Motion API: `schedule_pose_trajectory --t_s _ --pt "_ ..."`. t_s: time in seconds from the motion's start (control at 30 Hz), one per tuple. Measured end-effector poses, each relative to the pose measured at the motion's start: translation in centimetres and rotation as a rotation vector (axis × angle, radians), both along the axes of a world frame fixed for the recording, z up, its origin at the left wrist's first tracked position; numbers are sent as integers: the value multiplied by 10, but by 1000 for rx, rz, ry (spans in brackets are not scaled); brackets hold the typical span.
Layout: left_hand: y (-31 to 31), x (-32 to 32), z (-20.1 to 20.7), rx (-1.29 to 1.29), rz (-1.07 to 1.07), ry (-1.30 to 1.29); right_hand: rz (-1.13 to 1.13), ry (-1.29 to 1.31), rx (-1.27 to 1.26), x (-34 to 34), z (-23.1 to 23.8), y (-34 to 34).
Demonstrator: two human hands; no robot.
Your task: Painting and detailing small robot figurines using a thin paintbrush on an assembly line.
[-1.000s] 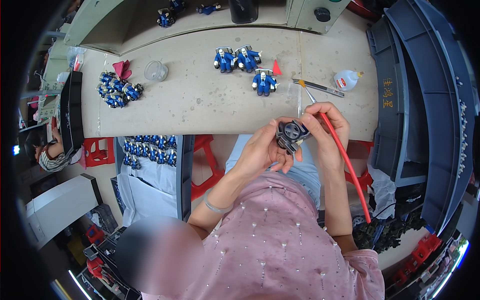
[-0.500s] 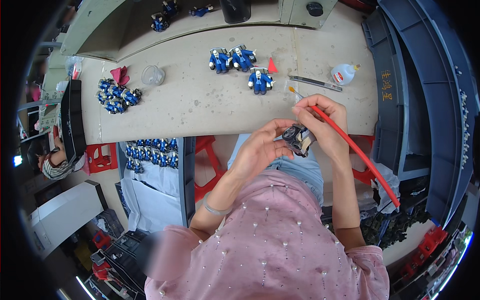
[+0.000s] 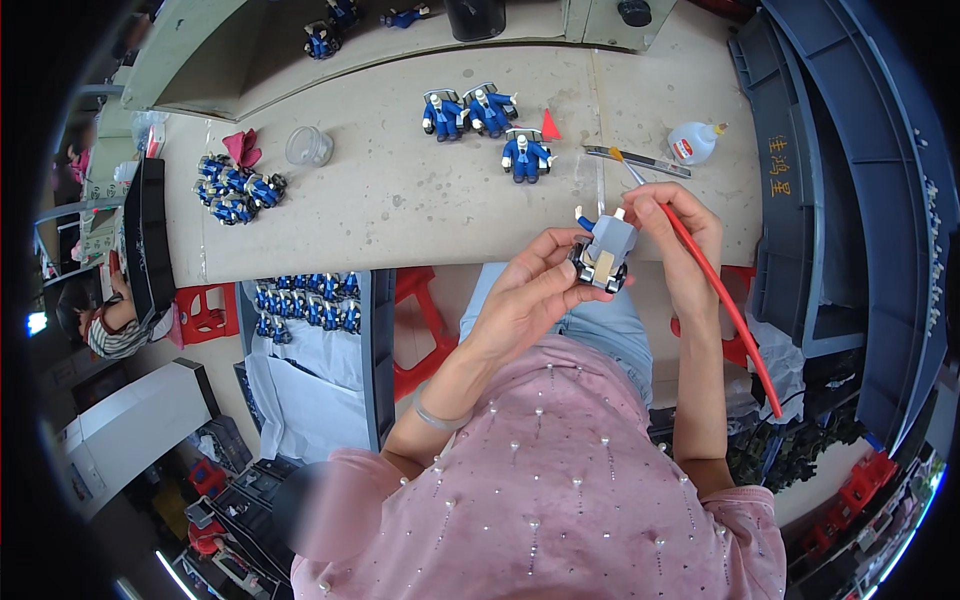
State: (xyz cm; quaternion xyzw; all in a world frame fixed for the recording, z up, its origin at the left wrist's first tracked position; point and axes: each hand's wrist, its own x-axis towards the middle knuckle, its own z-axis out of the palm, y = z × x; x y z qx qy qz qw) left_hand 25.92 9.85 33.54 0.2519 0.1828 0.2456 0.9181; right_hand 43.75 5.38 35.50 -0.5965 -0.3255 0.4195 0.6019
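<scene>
My left hand [image 3: 530, 300] is closed around the lower part of a toy figure [image 3: 611, 242] just off the table's front edge. The figure shows a grey back, dark wheels, a beige block low down, and a blue arm with a white hand. A thin paintbrush [image 3: 738, 312] with a long red handle is held in my right hand [image 3: 685, 232], beside the figure. Its orange-brown tip points away from me, over the table; whether my right fingers touch the figure I cannot tell. Farther back, several blue-suited figures [image 3: 526, 158] stand on the table.
On the table [image 3: 400, 215] are a clustered pile of figures [image 3: 232, 190], a dark pink cloth [image 3: 242, 149], a clear cup [image 3: 309, 147], a red triangular piece [image 3: 551, 125], a utility knife [image 3: 640, 160] and a white bottle [image 3: 692, 143]. Grey crates [image 3: 775, 190] stand right; another holds rows of figures [image 3: 308, 305].
The figure has been turned so its grey back shows, and my left hand has closed around it. My right hand has shifted off it slightly rightward, still with the brush.
</scene>
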Motion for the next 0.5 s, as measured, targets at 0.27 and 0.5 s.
schedule_pose_trajectory --t_s 0.27,0.5 --pt "4 1 -4 -61 -20 -47 -40 64 8 -3 -4 -9" --pt "3 2 -8 -177 -37 -91 -44 87 -4 -4 -3 -8"
